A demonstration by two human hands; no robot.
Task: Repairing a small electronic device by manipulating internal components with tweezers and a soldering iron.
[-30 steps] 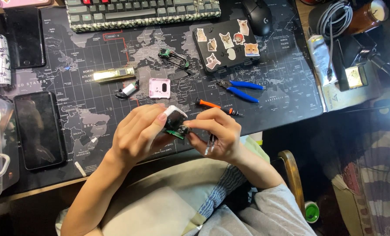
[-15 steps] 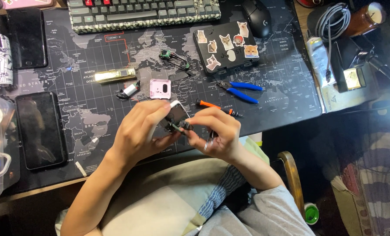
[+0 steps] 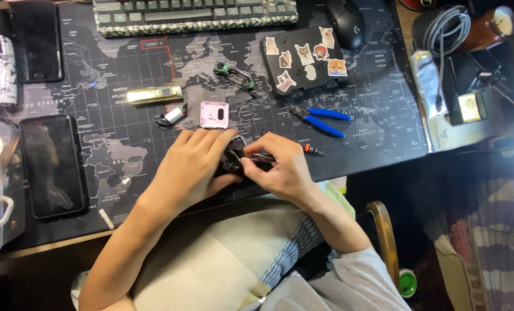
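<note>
My left hand [image 3: 191, 168] grips a small dark electronic part [image 3: 232, 159] at the near edge of the dark map-printed desk mat [image 3: 124, 144]. My right hand [image 3: 280, 167] meets it from the right and pinches a thin tool against the part; the tool's orange handle [image 3: 310, 150] pokes out behind my fingers. The part is mostly hidden by both hands. Just beyond my left hand lies a small pink square case [image 3: 214, 114].
On the mat lie blue-handled pliers [image 3: 320, 120], a gold bar-shaped object [image 3: 153, 94], a small black-and-white piece [image 3: 172, 116], a green-tipped tool [image 3: 233, 74] and a black case with cat stickers [image 3: 304, 59]. A keyboard [image 3: 193, 14] and mouse [image 3: 349, 20] sit at the back, two phones [image 3: 54, 164] at left.
Both hands have shifted slightly up and away from my body over the mat, still closed around the small part. The white piece seen earlier between my fingers is now hidden.
</note>
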